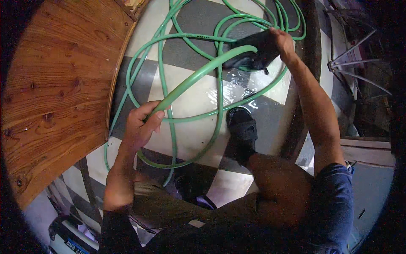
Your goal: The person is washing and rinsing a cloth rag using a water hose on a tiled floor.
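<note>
My left hand (143,126) is closed round a green garden hose (192,80), near the left middle of the view. From there the hose's free end rises and curves to the right, its tip over a black, limp-looking piece (264,44). My right hand (284,44) grips that black piece by its upper right edge and holds it tilted just above the wet floor. What kind of thing it is I cannot make out. Water (234,91) glistens on the tiles below the hose tip.
More loops of the hose (160,55) lie across the black-and-white tiled floor (190,97). A brown wooden panel (63,84) stands at the left. Thin metal rods (357,63) spread at the upper right. My foot in a black slide sandal (243,127) rests by the puddle.
</note>
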The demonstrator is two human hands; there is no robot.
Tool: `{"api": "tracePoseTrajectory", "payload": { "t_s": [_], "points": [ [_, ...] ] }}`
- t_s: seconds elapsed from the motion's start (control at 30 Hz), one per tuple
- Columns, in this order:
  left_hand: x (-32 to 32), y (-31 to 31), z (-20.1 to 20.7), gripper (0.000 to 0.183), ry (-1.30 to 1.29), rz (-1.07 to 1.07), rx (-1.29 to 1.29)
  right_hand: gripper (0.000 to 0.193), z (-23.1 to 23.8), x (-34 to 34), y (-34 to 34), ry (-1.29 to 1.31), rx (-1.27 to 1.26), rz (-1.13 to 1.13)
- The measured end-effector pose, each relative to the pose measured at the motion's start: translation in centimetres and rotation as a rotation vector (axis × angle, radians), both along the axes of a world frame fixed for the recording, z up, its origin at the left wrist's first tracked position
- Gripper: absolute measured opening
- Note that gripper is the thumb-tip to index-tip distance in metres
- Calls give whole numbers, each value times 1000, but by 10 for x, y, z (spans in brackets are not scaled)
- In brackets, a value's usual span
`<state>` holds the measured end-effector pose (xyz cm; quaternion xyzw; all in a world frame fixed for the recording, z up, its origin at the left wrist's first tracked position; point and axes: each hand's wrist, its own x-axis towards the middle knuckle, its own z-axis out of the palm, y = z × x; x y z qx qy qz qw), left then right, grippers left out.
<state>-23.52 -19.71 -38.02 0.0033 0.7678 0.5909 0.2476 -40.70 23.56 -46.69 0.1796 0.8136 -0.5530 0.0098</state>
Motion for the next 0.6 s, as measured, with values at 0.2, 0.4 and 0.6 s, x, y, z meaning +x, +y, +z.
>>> {"api": "tracePoseTrajectory", "payload": {
  "t_s": [0.2, 0.4, 0.6],
  "points": [
    [0, 5, 6, 23, -10, -11, -33, 34, 27, -15, 16, 296, -217, -172],
    [7, -2, -1, 22, -3, 65, -18, 29, 39, -7, -7, 201, -270, -298],
    [6, -6, 1, 22, 8, 72, -7, 29, -93, 53, 53, -94, 630, 720]
  ]
}}
